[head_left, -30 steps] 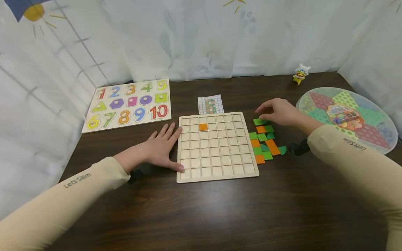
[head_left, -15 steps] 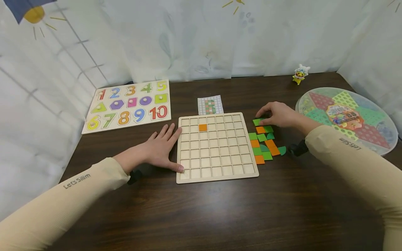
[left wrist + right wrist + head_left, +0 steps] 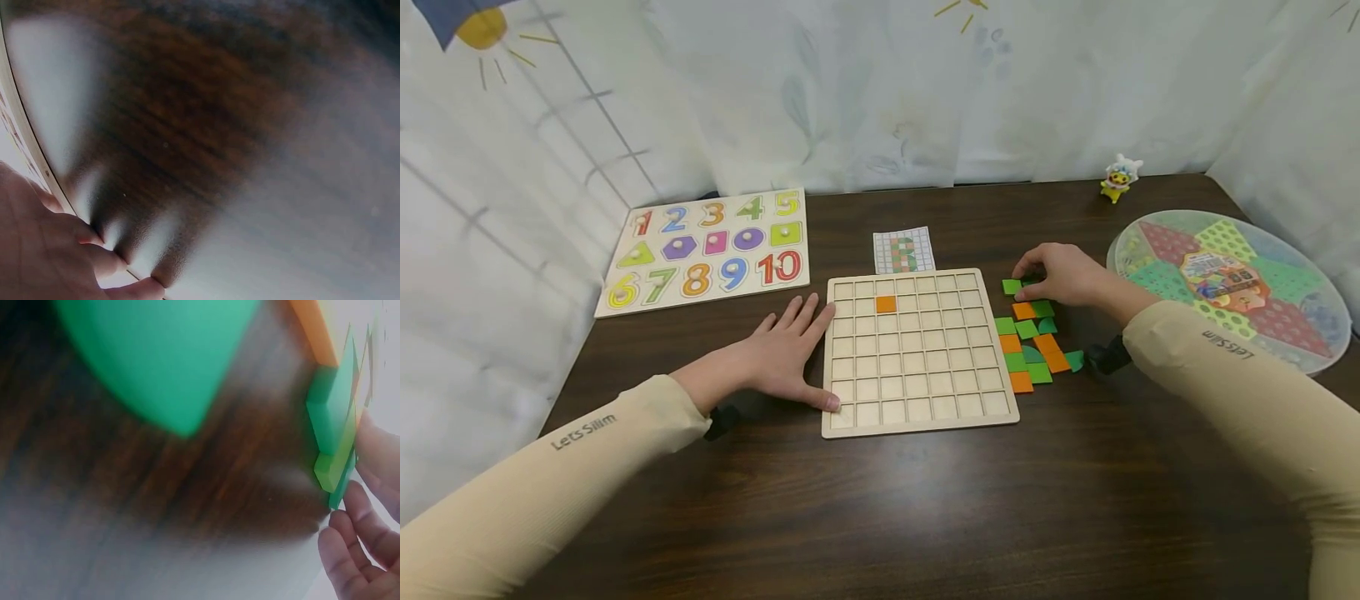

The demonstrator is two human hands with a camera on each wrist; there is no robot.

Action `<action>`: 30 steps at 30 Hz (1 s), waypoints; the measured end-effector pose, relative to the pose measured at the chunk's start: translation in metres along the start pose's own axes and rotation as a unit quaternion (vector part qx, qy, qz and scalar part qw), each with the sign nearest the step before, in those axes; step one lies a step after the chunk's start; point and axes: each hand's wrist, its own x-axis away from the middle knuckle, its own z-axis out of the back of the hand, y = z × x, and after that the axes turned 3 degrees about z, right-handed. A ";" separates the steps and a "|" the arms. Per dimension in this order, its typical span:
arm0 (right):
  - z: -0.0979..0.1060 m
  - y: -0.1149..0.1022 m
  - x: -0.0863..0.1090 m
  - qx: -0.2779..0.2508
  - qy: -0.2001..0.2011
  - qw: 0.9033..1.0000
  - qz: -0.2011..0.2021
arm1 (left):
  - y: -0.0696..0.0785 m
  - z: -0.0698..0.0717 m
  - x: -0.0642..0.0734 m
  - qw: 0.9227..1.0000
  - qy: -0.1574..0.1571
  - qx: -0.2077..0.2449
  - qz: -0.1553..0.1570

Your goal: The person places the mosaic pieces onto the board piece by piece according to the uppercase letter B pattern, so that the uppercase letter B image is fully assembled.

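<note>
A square wooden grid board (image 3: 917, 425) lies flat, with one orange square tile (image 3: 886, 304) in an upper cell. My left hand (image 3: 778, 354) is spread along the board's left edge, its thumb on the lower left corner; the left wrist view shows its fingers (image 3: 134, 290) against the rim. Right of the board, my right hand (image 3: 1063, 277) pinches a dark green tile (image 3: 1027, 284), mostly hidden by the fingers. A light green square tile (image 3: 1011, 287) lies just left of the fingertips. In the right wrist view, the fingers (image 3: 340, 550) are beside the tiles' far end.
Several orange and green tiles (image 3: 1051, 353) lie beside the board's right edge. A printed pattern card (image 3: 903, 250) sits behind the board. A number puzzle (image 3: 703, 250) is at back left, a round game box (image 3: 1225, 283) at right, and a small figurine (image 3: 1120, 177) behind it.
My right hand has lowered onto the tiles and closed its fingers on the dark green one. The light green square beside it shifted slightly left. My left hand stayed still.
</note>
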 end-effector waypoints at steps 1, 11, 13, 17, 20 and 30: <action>0.000 0.000 0.000 0.000 0.001 1.000 -0.001 | 0.000 0.000 0.000 1.000 0.001 -0.001 -0.001; 0.002 -0.020 0.001 -0.041 0.043 0.998 -0.004 | 0.000 0.000 0.000 1.000 0.001 0.000 -0.001; -0.001 -0.029 -0.002 -0.060 0.050 0.997 0.007 | 0.000 0.000 0.000 1.000 0.001 0.001 -0.001; -0.012 -0.050 -0.011 -0.094 0.049 0.994 0.017 | 0.000 0.000 0.000 1.000 0.001 0.001 0.000; -0.021 -0.067 -0.020 -0.111 0.038 0.993 0.022 | 0.000 0.000 0.001 1.000 0.000 0.001 0.000; -0.037 -0.105 -0.041 -0.116 -0.001 0.992 0.057 | 0.002 0.001 0.001 1.000 0.000 0.004 -0.001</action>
